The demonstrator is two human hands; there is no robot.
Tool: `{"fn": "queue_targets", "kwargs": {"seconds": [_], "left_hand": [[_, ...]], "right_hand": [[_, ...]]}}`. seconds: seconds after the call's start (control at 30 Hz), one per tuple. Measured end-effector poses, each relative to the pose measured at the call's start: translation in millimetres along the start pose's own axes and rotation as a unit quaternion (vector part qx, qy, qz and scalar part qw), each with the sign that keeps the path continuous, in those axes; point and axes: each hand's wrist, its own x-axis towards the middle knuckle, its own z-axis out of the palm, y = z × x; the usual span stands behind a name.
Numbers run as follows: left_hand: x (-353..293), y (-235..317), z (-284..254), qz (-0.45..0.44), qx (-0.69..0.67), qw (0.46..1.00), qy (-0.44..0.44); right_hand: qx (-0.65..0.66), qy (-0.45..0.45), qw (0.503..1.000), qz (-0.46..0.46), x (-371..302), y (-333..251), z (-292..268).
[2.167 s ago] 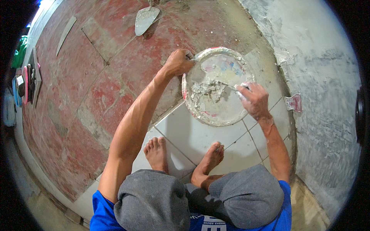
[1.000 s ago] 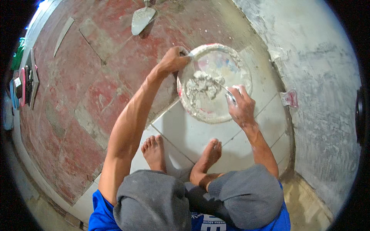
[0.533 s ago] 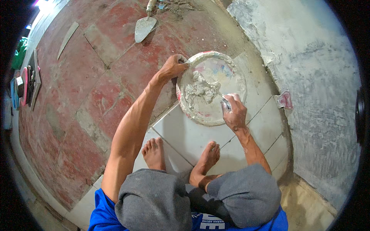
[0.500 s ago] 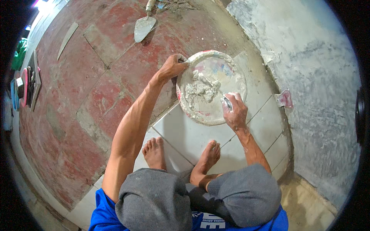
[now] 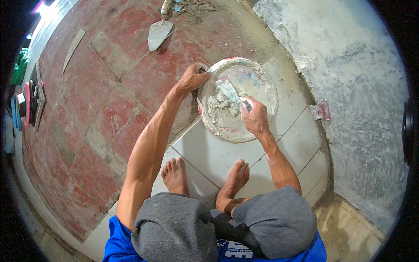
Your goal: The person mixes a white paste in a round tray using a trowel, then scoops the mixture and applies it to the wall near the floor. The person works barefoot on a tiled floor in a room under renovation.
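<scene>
Grey-white scraper (image 5: 229,91), your right hand (image 5: 255,116) wrapped on its handle, blade against lumpy paste (image 5: 220,105) | your left hand (image 5: 193,78) grips the round container (image 5: 238,139) by its rim, fingers curled | container sits where white tiles (image 5: 203,153) meet red floor (image 5: 126,98) | trowel (image 5: 159,35) lies beyond

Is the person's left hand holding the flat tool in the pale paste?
No: the right hand holds the flat tool in the pale paste, while the left hand grips the edge of the round container.
</scene>
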Motion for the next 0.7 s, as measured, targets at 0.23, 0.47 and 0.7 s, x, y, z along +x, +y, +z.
{"fn": "queue_targets", "kwargs": {"seconds": [0.23,0.47,0.7], "left_hand": [[4.6,-11.8,-3.7,0.006,0.038,0.999,-0.004],[1.2,-16.6,-7.2,0.014,0.023,1.0,0.0],[-0.5,-6.7,-2.3,0.004,-0.021,1.0,-0.003]], "right_hand": [[-0.054,-0.015,0.998,-0.012,10.2,-12.0,-24.1],[-0.078,-0.084,0.993,-0.008,13.6,8.2,-18.8],[0.33,0.011,0.923,0.2,39.2,0.4,-12.8]]}}
